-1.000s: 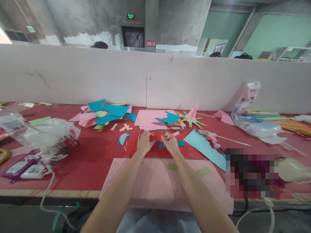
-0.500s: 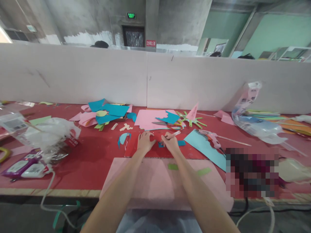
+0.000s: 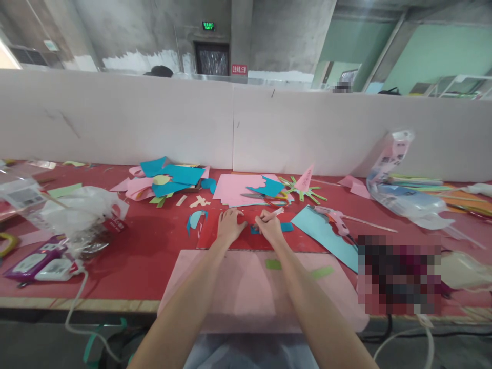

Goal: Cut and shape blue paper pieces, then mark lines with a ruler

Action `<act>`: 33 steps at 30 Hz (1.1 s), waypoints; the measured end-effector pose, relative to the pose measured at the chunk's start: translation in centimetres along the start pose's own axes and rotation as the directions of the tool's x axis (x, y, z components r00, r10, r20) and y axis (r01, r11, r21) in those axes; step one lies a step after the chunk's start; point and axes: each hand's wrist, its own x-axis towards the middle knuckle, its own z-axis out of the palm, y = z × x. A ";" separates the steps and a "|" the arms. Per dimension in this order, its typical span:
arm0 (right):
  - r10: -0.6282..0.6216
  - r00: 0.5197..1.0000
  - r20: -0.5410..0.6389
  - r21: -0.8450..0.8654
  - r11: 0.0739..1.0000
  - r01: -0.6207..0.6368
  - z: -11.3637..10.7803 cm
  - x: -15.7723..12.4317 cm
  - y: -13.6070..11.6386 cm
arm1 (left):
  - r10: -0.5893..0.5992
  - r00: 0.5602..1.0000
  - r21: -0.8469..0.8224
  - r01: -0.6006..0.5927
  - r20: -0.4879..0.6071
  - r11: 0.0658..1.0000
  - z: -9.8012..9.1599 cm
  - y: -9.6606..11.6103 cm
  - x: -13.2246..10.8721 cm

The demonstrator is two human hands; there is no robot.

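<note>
My right hand point(image 3: 269, 225) is closed around a pale pinkish pen point(image 3: 279, 211), its upper end pointing away to the right. The pen's tip is down at a narrow blue paper strip point(image 3: 287, 226), partly covered by this hand. My left hand point(image 3: 229, 224) lies with fingers spread on a red board point(image 3: 207, 237), just left of the strip. A large pink sheet point(image 3: 230, 297) lies under my forearms, with green strips point(image 3: 273, 264) on it. Scissors with orange handles point(image 3: 271, 199) rest beyond my right hand, touching blue and pink paper.
Pink paper point(image 3: 238, 187), a pink cone with green strips point(image 3: 305, 182) and a blue-and-pink paper pile point(image 3: 180, 177) are farther back. A pink glue gun point(image 3: 338, 223) lies right, on light blue card point(image 3: 319, 233). Plastic bags point(image 3: 82, 210) sit left; a white partition point(image 3: 154, 118) stands behind.
The pen in my right hand has tilted slightly, its upper end a little lower and farther left. My left hand stays in the same place on the red board.
</note>
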 end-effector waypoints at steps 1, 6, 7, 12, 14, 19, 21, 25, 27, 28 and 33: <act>0.015 1.000 -0.014 -0.006 1.000 -0.015 0.0 0.0 -0.1 | -0.001 1.000 -0.001 0.001 0.000 1.000 0.0 0.0 0.0; 0.033 0.999 -0.009 0.120 0.992 -0.032 -0.2 0.0 0.0 | 0.007 1.000 -0.015 -0.007 0.000 1.000 -0.1 -0.1 0.0; 0.033 0.999 -0.012 0.150 0.988 -0.030 -0.3 0.1 0.2 | 0.010 1.000 -0.021 -0.010 -0.003 1.000 -0.1 0.0 0.0; 0.022 0.999 -0.039 0.156 0.988 -0.016 -0.3 0.3 0.8 | 0.009 1.000 -0.050 -0.009 -0.002 0.999 -0.3 0.0 -0.1; 0.005 1.000 -0.022 0.099 0.995 -0.003 -0.3 0.3 0.8 | 0.011 1.000 -0.058 -0.011 0.001 0.998 -0.3 0.0 -0.1; -0.044 0.999 -0.031 -0.009 0.999 0.044 -0.1 0.1 0.6 | 0.019 1.000 -0.047 -0.020 -0.015 0.999 -0.1 -0.1 0.0; -0.043 0.998 -0.034 -0.012 0.999 0.043 0.0 0.1 0.7 | 0.020 1.000 -0.045 -0.021 -0.023 0.999 0.0 -0.1 0.1; -0.031 0.999 -0.035 -0.044 0.999 0.030 0.1 0.2 0.6 | 0.033 0.999 -0.055 -0.034 -0.023 0.998 0.1 -0.2 0.1; -0.016 0.999 -0.032 -0.040 0.999 0.015 0.1 0.2 0.5 | 0.042 0.999 -0.059 -0.044 -0.022 0.997 0.2 -0.2 0.1; -0.009 0.999 -0.031 -0.027 1.000 0.008 0.1 0.2 0.5 | 0.048 0.999 -0.059 -0.049 -0.023 0.997 0.2 -0.3 0.2; -0.031 0.999 -0.030 -0.041 0.999 0.030 0.0 0.2 0.5 | 0.114 0.993 -0.073 -0.116 -0.028 0.991 0.3 -0.6 0.5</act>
